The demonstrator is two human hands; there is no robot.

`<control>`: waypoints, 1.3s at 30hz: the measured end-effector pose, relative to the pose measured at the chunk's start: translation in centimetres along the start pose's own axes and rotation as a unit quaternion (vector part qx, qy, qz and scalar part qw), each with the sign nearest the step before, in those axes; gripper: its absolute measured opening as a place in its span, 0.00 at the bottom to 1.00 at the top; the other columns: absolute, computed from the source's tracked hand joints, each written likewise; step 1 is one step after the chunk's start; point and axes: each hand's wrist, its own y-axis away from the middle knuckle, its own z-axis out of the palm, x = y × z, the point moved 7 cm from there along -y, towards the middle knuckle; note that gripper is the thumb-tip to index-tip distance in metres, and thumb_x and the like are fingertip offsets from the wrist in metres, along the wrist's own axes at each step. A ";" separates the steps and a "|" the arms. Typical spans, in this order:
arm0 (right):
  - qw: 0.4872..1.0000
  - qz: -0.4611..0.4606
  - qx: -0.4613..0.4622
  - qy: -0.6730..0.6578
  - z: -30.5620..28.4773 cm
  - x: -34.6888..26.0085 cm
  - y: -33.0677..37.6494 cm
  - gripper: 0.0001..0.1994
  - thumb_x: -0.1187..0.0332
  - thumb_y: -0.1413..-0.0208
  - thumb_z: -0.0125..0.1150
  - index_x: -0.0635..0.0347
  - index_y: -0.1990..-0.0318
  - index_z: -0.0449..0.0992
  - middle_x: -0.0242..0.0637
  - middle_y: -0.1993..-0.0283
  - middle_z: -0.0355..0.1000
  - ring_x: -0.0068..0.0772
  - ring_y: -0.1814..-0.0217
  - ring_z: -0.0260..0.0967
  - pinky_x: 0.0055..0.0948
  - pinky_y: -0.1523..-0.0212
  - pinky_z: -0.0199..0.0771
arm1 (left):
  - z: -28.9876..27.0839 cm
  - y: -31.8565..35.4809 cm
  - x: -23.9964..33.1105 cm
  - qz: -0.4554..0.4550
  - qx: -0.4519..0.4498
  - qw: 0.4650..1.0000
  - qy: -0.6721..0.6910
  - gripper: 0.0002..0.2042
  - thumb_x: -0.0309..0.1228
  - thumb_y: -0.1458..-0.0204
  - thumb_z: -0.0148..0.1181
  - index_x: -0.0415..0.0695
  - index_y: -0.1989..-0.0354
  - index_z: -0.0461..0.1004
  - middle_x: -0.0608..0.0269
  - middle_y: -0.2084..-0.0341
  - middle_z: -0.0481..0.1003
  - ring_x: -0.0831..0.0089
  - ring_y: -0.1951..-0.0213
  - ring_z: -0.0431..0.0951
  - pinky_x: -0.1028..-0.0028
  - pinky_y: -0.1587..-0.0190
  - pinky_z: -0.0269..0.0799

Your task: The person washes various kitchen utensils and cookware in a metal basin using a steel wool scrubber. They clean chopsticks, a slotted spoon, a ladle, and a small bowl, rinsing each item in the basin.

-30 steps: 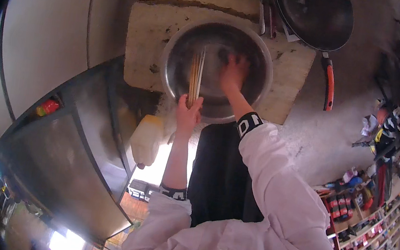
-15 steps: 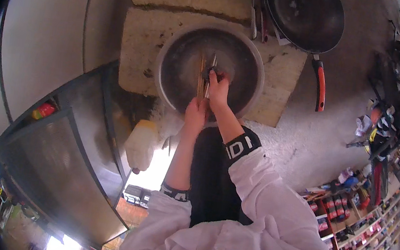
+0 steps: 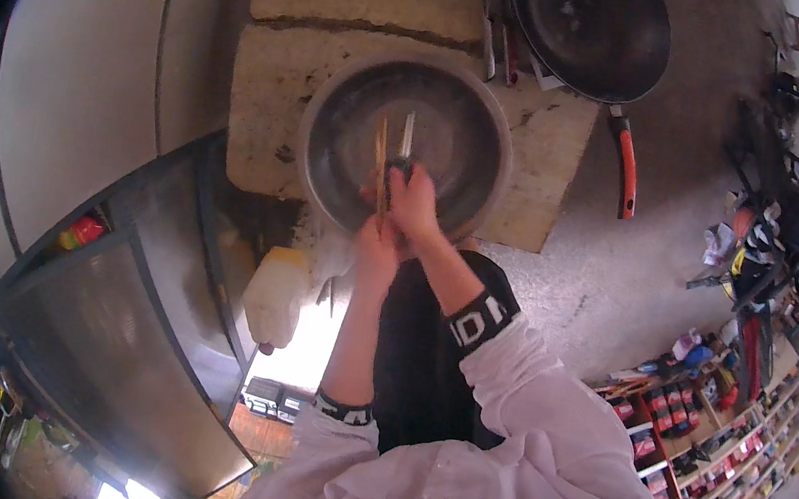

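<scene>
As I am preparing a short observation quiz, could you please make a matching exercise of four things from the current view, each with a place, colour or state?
Things:
1. frying pan
2. basin
3. thin sticks
4. plastic jug

Descriptions:
A. gripped in the left hand
B. black, with an orange-red handle
C. pale, left of the left forearm
D. wide, round and grey

Pairs: 1-B, 2-D, 3-A, 4-C

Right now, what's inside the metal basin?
Thin sticks in the left hand and right hand show within the rim of the metal basin; whatever lies beneath the hands is covered.
</scene>
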 end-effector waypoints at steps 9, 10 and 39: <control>0.946 -0.130 0.108 0.277 -3.0 -4.6 -6.4 0.18 0.66 0.45 0.50 0.70 0.52 0.63 0.61 0.63 0.69 0.63 0.58 0.66 0.48 0.58 0.67 | 0.0 3.8 -1.7 -0.153 -0.040 0.980 0.118 0.12 0.40 0.42 0.48 0.45 0.73 0.64 0.72 0.87 0.61 0.86 0.89 0.56 0.83 0.87 0.50; 0.956 -0.112 0.099 0.253 -3.4 -4.9 -6.7 0.19 0.67 0.46 0.51 0.68 0.49 0.62 0.61 0.58 0.68 0.61 0.54 0.64 0.47 0.55 0.66 | -0.5 3.5 -2.0 -0.178 -0.033 0.975 0.128 0.12 0.40 0.42 0.48 0.46 0.73 0.64 0.72 0.87 0.61 0.86 0.89 0.55 0.83 0.88 0.49; 0.953 -0.186 -0.056 0.233 0.8 -5.3 -1.7 0.20 0.59 0.41 0.45 0.59 0.45 0.64 0.56 0.34 0.42 0.63 0.34 0.41 0.47 0.38 0.50 | 0.6 -1.5 1.2 0.021 -0.135 0.978 -0.157 0.15 0.32 0.43 0.47 0.36 0.52 0.66 0.56 0.66 0.74 0.70 0.64 0.74 0.74 0.62 0.68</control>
